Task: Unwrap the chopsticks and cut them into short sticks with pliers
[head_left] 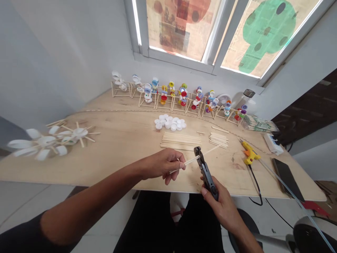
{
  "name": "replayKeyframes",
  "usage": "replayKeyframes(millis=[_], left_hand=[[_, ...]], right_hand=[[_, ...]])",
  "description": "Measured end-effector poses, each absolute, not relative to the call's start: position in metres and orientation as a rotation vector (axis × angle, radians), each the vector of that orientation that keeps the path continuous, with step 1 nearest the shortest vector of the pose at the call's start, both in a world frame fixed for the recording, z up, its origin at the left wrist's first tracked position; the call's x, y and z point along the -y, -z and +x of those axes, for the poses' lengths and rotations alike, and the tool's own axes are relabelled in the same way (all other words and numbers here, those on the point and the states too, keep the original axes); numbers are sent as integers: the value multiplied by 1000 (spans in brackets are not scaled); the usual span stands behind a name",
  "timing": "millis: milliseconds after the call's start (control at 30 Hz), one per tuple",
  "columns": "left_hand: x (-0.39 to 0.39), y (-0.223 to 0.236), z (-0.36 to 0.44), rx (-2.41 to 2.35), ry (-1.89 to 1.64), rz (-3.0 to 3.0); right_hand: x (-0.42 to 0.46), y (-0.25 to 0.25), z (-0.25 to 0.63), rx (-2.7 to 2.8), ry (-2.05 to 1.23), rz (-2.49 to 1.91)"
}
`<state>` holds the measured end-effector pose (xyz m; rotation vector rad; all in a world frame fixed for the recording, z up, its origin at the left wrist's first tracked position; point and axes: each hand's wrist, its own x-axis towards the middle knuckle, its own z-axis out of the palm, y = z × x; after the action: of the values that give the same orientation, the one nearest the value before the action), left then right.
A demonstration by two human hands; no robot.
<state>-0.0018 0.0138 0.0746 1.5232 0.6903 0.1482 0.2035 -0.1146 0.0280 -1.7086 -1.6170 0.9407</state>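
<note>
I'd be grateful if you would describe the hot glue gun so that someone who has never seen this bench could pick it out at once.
Start at the long plywood table under the window and look towards its right-hand end. Between the person's right hand, which grips a pair of cutters, and a black smartphone lies the hot glue gun. It is the only bright yellow tool there, and its black cord trails over the table's front edge.

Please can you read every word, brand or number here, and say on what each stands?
No text here can be read.
Newspaper sheets on the window glass: printed columns, too small and blurred.
Clear plastic packet of wooden sticks: green print, too blurred.
Black cutter in the right hand: no readable marks.
Yellow plastic glue gun: no readable marks.
</note>
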Motion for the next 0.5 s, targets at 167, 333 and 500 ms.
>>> replayKeyframes(millis=[167,333,500], left_hand=[[-16,-73,-3,-685,-130,1543],[-18,-71,-4,-687,-109,1566],[-23,-71,-4,-678,-95,1608]], right_hand=[[114,-27,203,1618,-917,-1731],[113,-25,203,1633,-881,-1747],[112,-23,201,1638,-873,-1775]])
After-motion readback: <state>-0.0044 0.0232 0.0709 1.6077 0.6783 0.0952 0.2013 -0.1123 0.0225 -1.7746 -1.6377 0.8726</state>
